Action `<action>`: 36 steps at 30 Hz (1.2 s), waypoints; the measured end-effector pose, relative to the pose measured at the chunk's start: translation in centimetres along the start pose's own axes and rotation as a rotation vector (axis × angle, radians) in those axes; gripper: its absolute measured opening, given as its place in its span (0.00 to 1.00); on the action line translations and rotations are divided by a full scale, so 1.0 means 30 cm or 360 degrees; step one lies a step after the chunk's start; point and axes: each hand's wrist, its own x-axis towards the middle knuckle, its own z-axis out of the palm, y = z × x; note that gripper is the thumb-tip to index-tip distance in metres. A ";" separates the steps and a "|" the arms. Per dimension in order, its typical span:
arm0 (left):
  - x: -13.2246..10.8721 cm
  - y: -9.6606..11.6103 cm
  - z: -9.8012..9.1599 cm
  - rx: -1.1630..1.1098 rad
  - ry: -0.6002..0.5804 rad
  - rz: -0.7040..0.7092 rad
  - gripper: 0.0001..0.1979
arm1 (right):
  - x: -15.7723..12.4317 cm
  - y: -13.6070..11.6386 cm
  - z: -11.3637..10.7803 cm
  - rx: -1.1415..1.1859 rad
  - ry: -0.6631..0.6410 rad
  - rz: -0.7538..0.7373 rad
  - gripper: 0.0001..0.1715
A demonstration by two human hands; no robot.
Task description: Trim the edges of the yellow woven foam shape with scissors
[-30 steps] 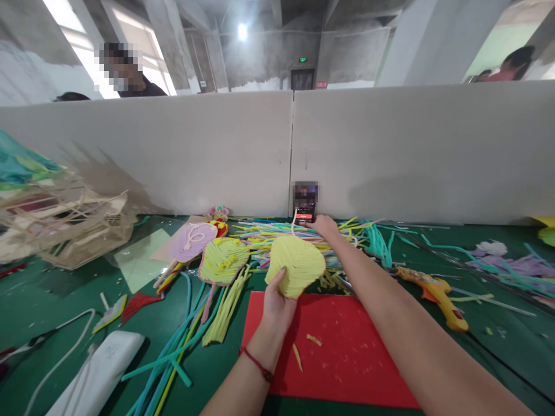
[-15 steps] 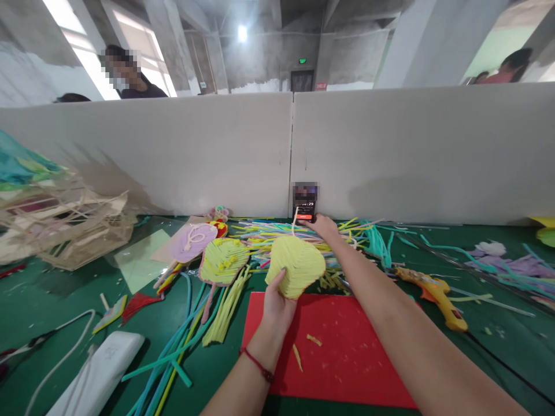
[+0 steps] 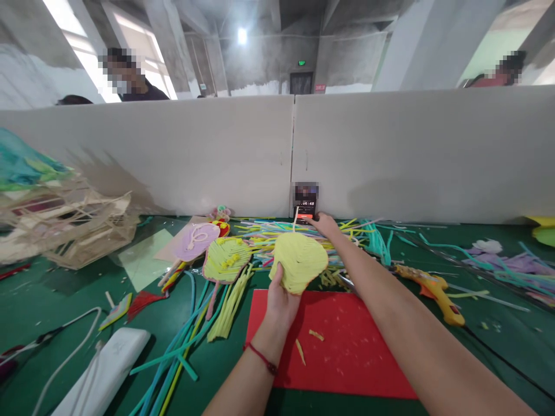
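My left hand (image 3: 284, 300) holds a flat, rounded yellow fan-like piece (image 3: 302, 260) by its lower edge, thumb on its ridged face. It is covered in rows of fuzzy yellow strips, and a pale stem rises behind its top. My right hand (image 3: 326, 225) reaches past it to a phone (image 3: 306, 208) leaning against the partition. Its thumb and fingers are apart, with a fingertip at the lower screen, where an orange bar shows. Below the yellow piece lies a red board (image 3: 338, 346) bearing two small yellow scraps.
Colourful fuzzy stems (image 3: 260, 231) lie along the partition (image 3: 195, 156). To the left are a ridged yellow-green fan (image 3: 228, 260), a purple fan (image 3: 195, 241) and a white power bank (image 3: 104, 370). A yellow glue gun (image 3: 437, 292) with a black cord lies right. People are beyond the partition.
The phone's timer digits differ. My left hand and the yellow piece sit slightly further right and higher in view. My right hand stays by the phone; the whole view has shifted a little.
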 end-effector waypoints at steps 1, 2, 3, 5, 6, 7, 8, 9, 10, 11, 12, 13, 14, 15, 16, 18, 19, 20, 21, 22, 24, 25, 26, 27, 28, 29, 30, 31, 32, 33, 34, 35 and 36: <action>-0.001 -0.003 0.005 -0.0009 0.0009 0.0008 0.25 | -0.002 0.000 -0.005 0.0039 0.0016 -0.0020 0.34; -0.002 -0.005 0.009 -0.0016 0.0026 0.0017 0.24 | -0.005 -0.001 -0.013 0.0077 0.0041 -0.0041 0.32; -0.003 -0.008 0.012 -0.0019 0.0045 0.0025 0.23 | -0.012 -0.004 -0.022 0.0114 0.0083 -0.0060 0.30; -0.003 -0.011 0.017 -0.0011 0.0075 0.0041 0.22 | -0.037 -0.015 -0.046 0.0182 0.0221 -0.0093 0.26; -0.003 -0.013 0.018 -0.0001 0.0084 0.0048 0.22 | -0.057 -0.023 -0.059 0.0214 0.0307 -0.0108 0.25; -0.003 -0.014 0.020 0.0011 0.0091 0.0048 0.21 | -0.082 -0.033 -0.072 0.0248 0.0390 -0.0124 0.25; -0.003 -0.015 0.022 0.0022 0.0098 0.0041 0.21 | -0.113 -0.043 -0.085 0.0281 0.0460 -0.0142 0.26; -0.004 -0.015 0.025 0.0031 0.0108 0.0032 0.20 | -0.150 -0.054 -0.097 0.0311 0.0508 -0.0167 0.27; -0.005 -0.015 0.028 0.0037 0.0127 0.0024 0.20 | -0.191 -0.066 -0.108 0.0360 0.0519 -0.0190 0.28; -0.007 -0.015 0.031 0.0043 0.0150 0.0019 0.19 | -0.235 -0.077 -0.119 0.0427 0.0497 -0.0204 0.30; -0.010 -0.015 0.034 0.0052 0.0165 0.0018 0.19 | -0.281 -0.088 -0.130 0.0538 0.0423 -0.0209 0.33; -0.012 -0.015 0.037 0.0064 0.0176 0.0028 0.19 | -0.328 -0.099 -0.141 0.0815 0.0274 -0.0142 0.35; -0.014 -0.015 0.039 0.0079 0.0184 0.0046 0.18 | -0.373 -0.109 -0.152 0.1071 0.0108 -0.0045 0.37; -0.016 -0.016 0.041 0.0098 0.0192 0.0063 0.18 | -0.415 -0.117 -0.163 0.1259 -0.0044 0.0049 0.37; -0.016 -0.017 0.041 0.0118 0.0198 0.0078 0.18 | -0.453 -0.122 -0.174 0.1392 -0.0157 0.0107 0.37; -0.016 -0.019 0.041 0.0167 0.0217 0.0098 0.18 | -0.509 -0.126 -0.190 0.1495 -0.0302 0.0099 0.30; -0.016 -0.020 0.040 0.0197 0.0228 0.0101 0.18 | -0.527 -0.124 -0.196 0.1501 -0.0318 0.0054 0.26; -0.015 -0.020 0.040 0.0231 0.0228 0.0108 0.18 | -0.539 -0.121 -0.201 0.1489 -0.0299 0.0001 0.24; -0.016 -0.018 0.041 0.0269 0.0220 0.0120 0.18 | -0.544 -0.116 -0.206 0.1467 -0.0248 -0.0047 0.23; -0.017 -0.015 0.042 0.0311 0.0200 0.0138 0.18 | -0.544 -0.110 -0.212 0.1439 -0.0176 -0.0079 0.21; -0.022 -0.004 0.048 0.0412 0.0141 0.0176 0.17 | -0.536 -0.099 -0.229 0.1377 -0.0045 -0.0101 0.19; -0.025 0.004 0.053 0.0472 0.0107 0.0188 0.16 | -0.530 -0.094 -0.241 0.1342 -0.0001 -0.0106 0.19; -0.028 0.013 0.059 0.0539 0.0078 0.0192 0.15 | -0.525 -0.090 -0.254 0.1309 0.0023 -0.0111 0.18; -0.031 0.022 0.066 0.0617 0.0059 0.0187 0.14 | -0.521 -0.086 -0.268 0.1282 0.0036 -0.0119 0.17; -0.034 0.032 0.074 0.0704 0.0044 0.0182 0.13 | -0.519 -0.081 -0.280 0.1262 0.0036 -0.0129 0.17; -0.035 0.043 0.083 0.0807 0.0033 0.0184 0.14 | -0.517 -0.077 -0.291 0.1249 0.0025 -0.0138 0.17; -0.035 0.053 0.093 0.0932 0.0015 0.0176 0.15 | -0.517 -0.073 -0.299 0.1245 0.0008 -0.0137 0.17; -0.036 0.064 0.104 0.1072 -0.0021 0.0198 0.16 | -0.517 -0.070 -0.303 0.1250 -0.0003 -0.0116 0.18; -0.036 0.075 0.116 0.1232 -0.0070 0.0243 0.17 | -0.518 -0.068 -0.303 0.1257 0.0005 -0.0082 0.19; -0.038 0.085 0.130 0.1403 -0.0109 0.0321 0.17 | -0.520 -0.070 -0.301 0.1260 0.0052 -0.0037 0.22; -0.043 0.095 0.144 0.1565 -0.0126 0.0454 0.17 | -0.524 -0.077 -0.297 0.1256 0.0132 0.0012 0.25; -0.050 0.102 0.160 0.1721 -0.0122 0.0604 0.15 | -0.531 -0.089 -0.291 0.1253 0.0226 0.0061 0.28; -0.060 0.107 0.177 0.1859 -0.0096 0.0769 0.14 | -0.541 -0.107 -0.286 0.1267 0.0288 0.0094 0.30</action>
